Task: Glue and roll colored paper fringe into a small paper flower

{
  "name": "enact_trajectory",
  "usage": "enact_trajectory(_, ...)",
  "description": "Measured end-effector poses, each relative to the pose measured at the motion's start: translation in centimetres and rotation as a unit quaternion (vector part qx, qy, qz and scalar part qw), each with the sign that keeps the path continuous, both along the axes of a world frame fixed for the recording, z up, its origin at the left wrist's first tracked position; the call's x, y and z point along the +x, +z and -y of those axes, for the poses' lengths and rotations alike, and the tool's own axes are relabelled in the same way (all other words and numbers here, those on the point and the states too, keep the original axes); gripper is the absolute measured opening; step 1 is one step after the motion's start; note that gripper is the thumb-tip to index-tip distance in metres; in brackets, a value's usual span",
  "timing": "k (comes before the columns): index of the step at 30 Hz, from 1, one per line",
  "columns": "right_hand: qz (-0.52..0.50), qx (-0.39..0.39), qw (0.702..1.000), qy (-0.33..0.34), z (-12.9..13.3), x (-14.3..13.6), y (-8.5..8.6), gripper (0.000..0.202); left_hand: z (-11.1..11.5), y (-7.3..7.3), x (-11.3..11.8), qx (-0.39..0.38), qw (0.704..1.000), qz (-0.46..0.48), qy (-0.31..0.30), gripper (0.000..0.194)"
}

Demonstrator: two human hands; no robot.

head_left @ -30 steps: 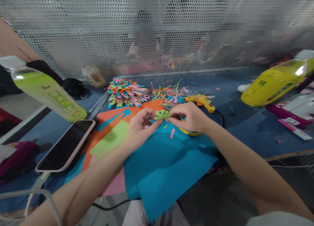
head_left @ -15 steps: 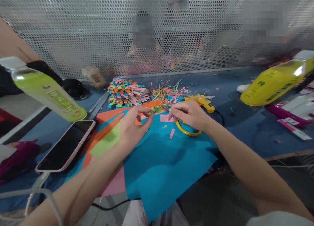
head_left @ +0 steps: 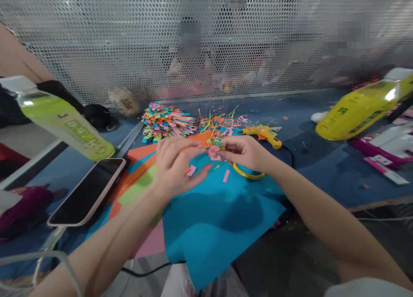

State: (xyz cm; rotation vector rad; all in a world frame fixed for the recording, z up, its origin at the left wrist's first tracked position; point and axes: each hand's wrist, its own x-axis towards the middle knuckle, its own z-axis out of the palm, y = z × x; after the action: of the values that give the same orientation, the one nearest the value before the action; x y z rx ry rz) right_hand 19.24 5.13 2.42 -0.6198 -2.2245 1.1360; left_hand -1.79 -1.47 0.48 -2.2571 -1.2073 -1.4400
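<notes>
My right hand point(head_left: 247, 153) pinches a small pink paper piece point(head_left: 213, 151) between thumb and fingertips, just above the middle of the frame. My left hand point(head_left: 176, 165) has its fingers curled loosely next to it, and a smaller pink scrap point(head_left: 191, 171) sits at my left fingertips; I cannot tell whether I am gripping that scrap or it only rests there.

The pinch on the pink piece is narrow and light, so I judge a twist could crease it or let it slip onto the blue sheet point(head_left: 213, 215) below, where a loose pink strip point(head_left: 226, 175) already lies and could be mixed up with it. The glue gun point(head_left: 263, 134) lies just past my right knuckles, right of centre; a careless reach might brush its tip. The phone point(head_left: 87, 191) at lower left lies well apart.
</notes>
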Motion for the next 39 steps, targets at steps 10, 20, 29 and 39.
enact_trajectory(10, 0.062, 0.117, 0.99, 0.038, -0.1, 0.3, 0.4, 0.015, -0.8, -0.3, 1.1, -0.215, 0.954, 0.2, -0.069, 0.018)
enact_trajectory(20, 0.067, 0.151, 0.986, 0.032, -0.2, 0.5, 0.5, 0.018, -0.8, -0.6, 1.2, -0.226, 0.944, 0.224, -0.084, 0.012)
enact_trajectory(29, 0.085, 0.182, 0.979, 0.04, -0.5, 0.6, 0.2, 0.019, -0.6, -0.3, 1.5, -0.241, 0.939, 0.229, -0.093, 0.011)
enact_trajectory(39, 0.093, 0.168, 0.98, 0.046, -0.3, 0.7, 0.3, 0.013, -0.4, 0.2, 1.9, -0.252, 0.94, 0.215, -0.079, 0.016)
